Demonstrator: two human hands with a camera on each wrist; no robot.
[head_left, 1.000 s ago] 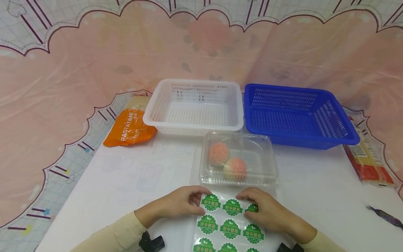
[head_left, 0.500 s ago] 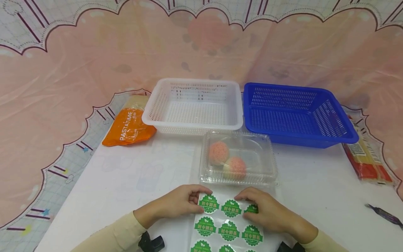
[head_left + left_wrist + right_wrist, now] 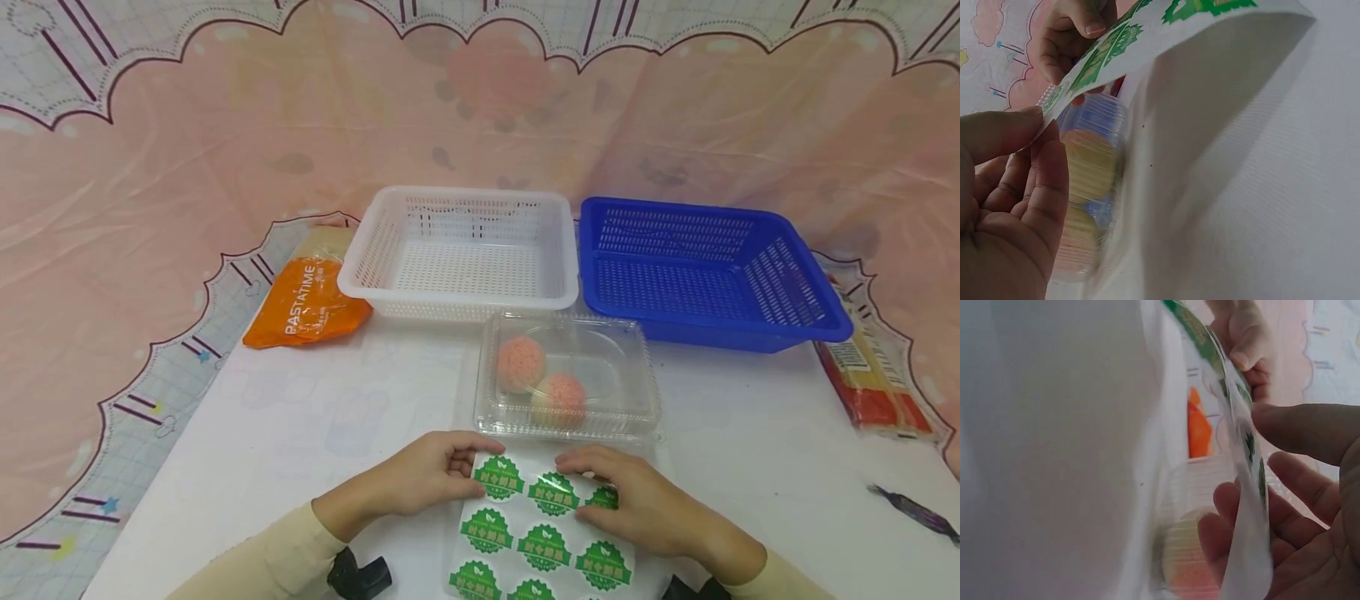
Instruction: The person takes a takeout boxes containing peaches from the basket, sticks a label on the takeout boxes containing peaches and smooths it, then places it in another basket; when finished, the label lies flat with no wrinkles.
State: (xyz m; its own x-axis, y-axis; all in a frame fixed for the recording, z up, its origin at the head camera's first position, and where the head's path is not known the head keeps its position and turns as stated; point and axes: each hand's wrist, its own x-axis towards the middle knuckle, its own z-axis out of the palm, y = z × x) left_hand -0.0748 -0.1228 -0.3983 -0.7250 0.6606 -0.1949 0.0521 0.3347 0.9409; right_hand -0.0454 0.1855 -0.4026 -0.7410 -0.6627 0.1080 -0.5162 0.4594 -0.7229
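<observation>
**Both hands hold the top edge of a sticker sheet**

At the bottom centre of the head view, the left hand (image 3: 420, 483) and the right hand (image 3: 637, 504) each pinch an upper corner of a sticker sheet (image 3: 540, 542), thumb on one face and fingers on the other. The sheet carries rows of round green stickers and its top edge is lifted off the white table (image 3: 315, 417), as the left wrist view shows: there the sheet (image 3: 1147, 37) curves up from the surface with the left thumb (image 3: 997, 134) pressed on its edge. In the right wrist view the sheet (image 3: 1241, 462) runs edge-on between the right thumb (image 3: 1310, 428) and the fingers behind it.

Just above the hands sits a closed clear box (image 3: 567, 375) with two pink balls (image 3: 521, 364) inside. Behind it, in the middle of the frame, a white basket (image 3: 461, 250) and a blue basket (image 3: 705, 271) stand side by side. An orange packet (image 3: 307, 304) lies to the left of the white basket, and a red-and-yellow packet (image 3: 873, 383) lies at the right edge.
</observation>
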